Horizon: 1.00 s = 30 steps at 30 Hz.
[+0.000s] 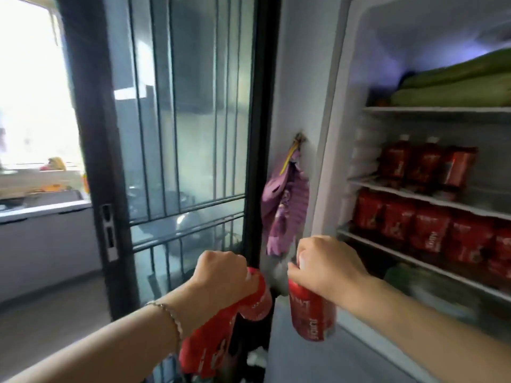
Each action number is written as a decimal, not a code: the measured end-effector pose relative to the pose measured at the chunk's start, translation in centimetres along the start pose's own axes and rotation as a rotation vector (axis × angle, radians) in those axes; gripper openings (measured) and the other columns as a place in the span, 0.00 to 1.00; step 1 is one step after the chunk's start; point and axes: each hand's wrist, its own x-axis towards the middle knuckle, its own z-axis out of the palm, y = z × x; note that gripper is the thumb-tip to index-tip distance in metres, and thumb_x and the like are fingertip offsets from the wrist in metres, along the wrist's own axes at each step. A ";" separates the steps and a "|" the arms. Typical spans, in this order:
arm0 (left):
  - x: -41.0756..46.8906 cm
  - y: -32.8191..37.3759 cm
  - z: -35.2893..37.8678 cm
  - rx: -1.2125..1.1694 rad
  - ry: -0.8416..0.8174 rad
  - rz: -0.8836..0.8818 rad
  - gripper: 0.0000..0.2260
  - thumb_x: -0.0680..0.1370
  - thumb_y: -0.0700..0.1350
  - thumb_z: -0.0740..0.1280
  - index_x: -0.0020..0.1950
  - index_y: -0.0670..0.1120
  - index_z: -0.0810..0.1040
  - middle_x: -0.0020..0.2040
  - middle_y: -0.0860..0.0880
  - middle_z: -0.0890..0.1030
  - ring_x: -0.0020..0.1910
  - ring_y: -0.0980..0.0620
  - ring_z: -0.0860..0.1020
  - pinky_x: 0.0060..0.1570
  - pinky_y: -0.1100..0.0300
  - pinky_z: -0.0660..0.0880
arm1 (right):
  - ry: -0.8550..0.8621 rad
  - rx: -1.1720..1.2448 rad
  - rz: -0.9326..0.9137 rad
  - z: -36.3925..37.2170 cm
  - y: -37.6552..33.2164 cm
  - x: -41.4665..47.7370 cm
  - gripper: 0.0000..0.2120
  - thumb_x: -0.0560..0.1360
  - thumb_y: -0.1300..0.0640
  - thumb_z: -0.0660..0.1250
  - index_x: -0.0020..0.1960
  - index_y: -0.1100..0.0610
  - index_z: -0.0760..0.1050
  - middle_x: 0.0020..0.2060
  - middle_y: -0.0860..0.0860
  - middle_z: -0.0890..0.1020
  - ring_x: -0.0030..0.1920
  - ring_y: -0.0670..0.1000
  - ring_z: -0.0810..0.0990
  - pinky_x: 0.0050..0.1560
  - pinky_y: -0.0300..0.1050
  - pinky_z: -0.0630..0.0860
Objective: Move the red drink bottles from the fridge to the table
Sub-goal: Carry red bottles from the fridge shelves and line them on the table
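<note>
Left hand: grips red drink bottles by necks. Right hand: grips another bottle likewise. Fridge shelves: more stocked. Advice: hold necks firmly, avoid knocking bottles together.

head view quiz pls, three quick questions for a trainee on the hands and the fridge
1. True or false: the left hand and the right hand both grip red bottles.
2. What lies on the top shelf of the open fridge? A red bottles; B green produce; C egg cartons.
3. Fill in: the purple bag hangs between the glass door and the ____.

Key: 1 true; 2 B; 3 fridge.
</note>
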 end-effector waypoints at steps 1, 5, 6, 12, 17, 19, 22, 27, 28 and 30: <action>-2.7 -1.6 1.2 0.017 -0.047 -0.048 0.19 0.78 0.55 0.53 0.52 0.46 0.78 0.53 0.46 0.81 0.54 0.44 0.79 0.47 0.57 0.72 | -0.063 0.044 -0.037 1.0 -2.2 -0.5 0.13 0.74 0.45 0.63 0.49 0.54 0.77 0.52 0.53 0.80 0.54 0.56 0.78 0.50 0.44 0.73; -14.5 -7.7 3.8 0.021 -0.201 -0.331 0.21 0.77 0.58 0.54 0.52 0.45 0.79 0.54 0.46 0.82 0.54 0.45 0.80 0.48 0.58 0.73 | -0.250 0.179 -0.245 4.5 -12.4 -3.6 0.16 0.73 0.42 0.64 0.52 0.54 0.76 0.54 0.51 0.78 0.57 0.54 0.77 0.53 0.44 0.73; -17.8 -9.1 4.1 0.024 -0.224 -0.407 0.22 0.77 0.59 0.55 0.52 0.44 0.79 0.54 0.45 0.82 0.54 0.45 0.80 0.48 0.58 0.73 | -0.285 0.198 -0.312 5.2 -15.2 -4.6 0.17 0.73 0.41 0.65 0.53 0.54 0.76 0.54 0.51 0.78 0.57 0.54 0.77 0.54 0.44 0.72; -39.8 -16.1 3.2 -0.003 -0.315 -0.833 0.21 0.75 0.60 0.58 0.48 0.44 0.79 0.51 0.44 0.82 0.51 0.43 0.80 0.43 0.60 0.71 | -0.349 0.192 -0.699 6.8 -32.7 -13.8 0.22 0.74 0.39 0.63 0.56 0.56 0.74 0.55 0.55 0.77 0.56 0.58 0.77 0.52 0.46 0.72; -60.4 -18.4 -0.3 0.033 -0.345 -1.115 0.22 0.75 0.61 0.58 0.50 0.45 0.79 0.52 0.46 0.82 0.53 0.45 0.79 0.45 0.59 0.70 | -0.299 0.246 -0.962 4.4 -47.7 -25.7 0.21 0.73 0.39 0.63 0.54 0.56 0.76 0.51 0.55 0.81 0.50 0.58 0.80 0.47 0.46 0.75; -68.4 -18.4 -2.1 0.063 -0.376 -1.205 0.22 0.75 0.63 0.57 0.51 0.46 0.78 0.52 0.46 0.82 0.53 0.45 0.79 0.45 0.60 0.70 | -0.344 0.275 -1.044 3.1 -53.3 -31.1 0.21 0.74 0.39 0.64 0.54 0.56 0.77 0.49 0.55 0.82 0.46 0.56 0.81 0.45 0.46 0.79; -79.7 -17.6 -4.7 0.095 -0.393 -1.376 0.23 0.76 0.63 0.56 0.52 0.46 0.77 0.52 0.47 0.82 0.54 0.46 0.79 0.46 0.61 0.68 | -0.477 0.282 -1.189 1.2 -61.3 -39.2 0.22 0.73 0.40 0.65 0.54 0.57 0.77 0.47 0.54 0.83 0.42 0.52 0.81 0.42 0.43 0.79; -95.5 -15.9 -8.2 0.128 -0.406 -1.648 0.23 0.74 0.64 0.57 0.52 0.46 0.76 0.51 0.48 0.82 0.52 0.46 0.79 0.45 0.58 0.69 | -0.555 0.280 -1.489 -2.1 -72.1 -51.9 0.19 0.73 0.41 0.65 0.52 0.55 0.77 0.47 0.54 0.82 0.44 0.54 0.80 0.41 0.44 0.75; -98.1 -15.6 -8.7 0.121 -0.413 -1.704 0.23 0.74 0.64 0.57 0.52 0.46 0.76 0.51 0.48 0.82 0.52 0.46 0.79 0.46 0.58 0.69 | -0.556 0.278 -1.538 -2.7 -74.0 -54.2 0.18 0.72 0.41 0.64 0.50 0.55 0.77 0.45 0.54 0.82 0.44 0.55 0.80 0.40 0.44 0.75; -103.0 -15.1 -9.7 0.120 -0.433 -1.815 0.23 0.75 0.64 0.56 0.53 0.46 0.76 0.51 0.48 0.81 0.53 0.46 0.79 0.47 0.57 0.70 | -0.562 0.275 -1.645 -3.9 -77.9 -58.6 0.18 0.73 0.41 0.64 0.47 0.56 0.77 0.41 0.53 0.80 0.41 0.54 0.79 0.38 0.44 0.74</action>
